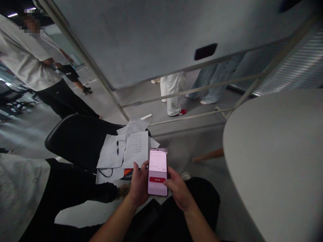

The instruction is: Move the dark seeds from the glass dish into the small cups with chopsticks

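Observation:
A smartphone (158, 188) with a lit pink and white screen and a red button is held upright above my lap. My left hand (139, 184) grips its left edge, with the thumb raised beside it. On the other side, my right hand (178, 189) holds the right edge, its thumb over the screen near the red button. Just beyond the phone, paper sheets (136, 149) with writing lie on a black chair (78, 139). A dark pen (117, 148) rests on one of the sheets.
A white table (275, 151) curves in at the right. Ahead stands a whiteboard (151, 37) on a metal frame, with people's legs (174, 92) behind it. One person (15, 188) sits close at the left; others stand farther back.

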The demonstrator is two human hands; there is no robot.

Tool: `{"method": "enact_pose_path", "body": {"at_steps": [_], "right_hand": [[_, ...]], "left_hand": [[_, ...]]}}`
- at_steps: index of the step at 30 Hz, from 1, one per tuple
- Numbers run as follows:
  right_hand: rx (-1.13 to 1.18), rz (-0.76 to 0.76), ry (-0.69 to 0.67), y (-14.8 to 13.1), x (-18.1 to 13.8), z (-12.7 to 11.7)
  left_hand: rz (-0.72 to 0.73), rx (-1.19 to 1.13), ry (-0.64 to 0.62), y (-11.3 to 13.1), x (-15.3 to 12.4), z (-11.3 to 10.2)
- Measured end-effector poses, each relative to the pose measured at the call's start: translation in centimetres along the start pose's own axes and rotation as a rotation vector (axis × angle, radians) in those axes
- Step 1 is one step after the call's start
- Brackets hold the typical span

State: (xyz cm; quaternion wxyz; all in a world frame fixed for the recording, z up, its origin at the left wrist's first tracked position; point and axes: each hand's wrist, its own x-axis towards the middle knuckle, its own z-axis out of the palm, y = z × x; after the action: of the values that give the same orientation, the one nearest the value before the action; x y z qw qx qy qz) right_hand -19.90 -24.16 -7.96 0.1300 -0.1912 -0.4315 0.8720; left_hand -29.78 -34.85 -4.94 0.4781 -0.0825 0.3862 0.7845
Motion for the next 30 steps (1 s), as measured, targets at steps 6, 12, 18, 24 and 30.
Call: {"method": "enact_pose_path", "body": {"at_steps": [6, 12, 18, 24, 30], "right_hand": [[-0.021, -0.011, 0.038, 0.4, 0.5, -0.2], [0.027, -0.006, 0.117, 0.5, 1.0, -0.4], [-0.001, -0.004, 0.169, 0.6, 1.3, -0.3], [0.055, 0.027, 0.196, 0.5, 1.3, 0.0], [0.084, 0.034, 0.192, 0.0, 1.0, 0.2]], "left_hand": [[0.002, 0.028, -0.004, -0.2, 0.2, -0.2], [0.033, 0.093, -0.004, -0.9, 0.3, 0.0], [0.191, 0.195, 0.1, -1.0, 0.2, 0.5], [0.087, 0.144, 0.015, -1.1, 0.2, 0.3], [0.022, 0.062, -0.041, -1.0, 0.3, 0.1]]}}
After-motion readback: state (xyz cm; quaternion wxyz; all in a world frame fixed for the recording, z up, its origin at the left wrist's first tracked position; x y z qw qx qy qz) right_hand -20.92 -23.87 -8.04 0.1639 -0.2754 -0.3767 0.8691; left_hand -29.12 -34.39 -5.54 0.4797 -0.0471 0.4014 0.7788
